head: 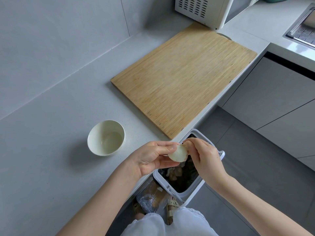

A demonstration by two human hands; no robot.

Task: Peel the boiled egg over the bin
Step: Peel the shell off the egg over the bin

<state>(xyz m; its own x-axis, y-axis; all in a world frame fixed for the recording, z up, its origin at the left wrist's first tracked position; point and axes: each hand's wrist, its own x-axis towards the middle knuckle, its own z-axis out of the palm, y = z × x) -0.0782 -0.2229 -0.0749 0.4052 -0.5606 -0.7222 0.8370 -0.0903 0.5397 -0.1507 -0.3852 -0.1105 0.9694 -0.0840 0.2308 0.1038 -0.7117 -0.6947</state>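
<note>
— Holding the egg [178, 155] out past the edge of the surface [51, 133], aren't we? Why there?
— So that whatever we pick off drops into the bin [187, 196] on the floor below. The egg sits right above its open mouth, where dark rubbish shows.
— And our left hand [153, 157]?
— It cradles the egg: thumb on top, the other fingers [163, 163] curled beneath, so the egg cannot roll while we work at it.
— The right hand [204, 159]?
— Its fingertips pinch at the egg's upper edge, just beside the left thumb. We judge they are pulling at a bit of shell. A brownish fleck shows there, too small to be sure of.
— How far along do we reckon we are?
— The side facing us looks pale and smooth, so most of the shell seems to be off. The far side is hidden behind our hands.
— Why the bowl [100, 128]?
— It stands on the surface to our left, well apart from the egg, with a little clear liquid in it. We take it for the egg's landing place, though that is a guess.
— And the cutting board [184, 79]?
— It lies further back, one corner near the surface edge above the bin. We aren't touching it.
— What should we watch?
— A peeled egg is slippery. If we grip too loosely, it follows the shell down.
</note>
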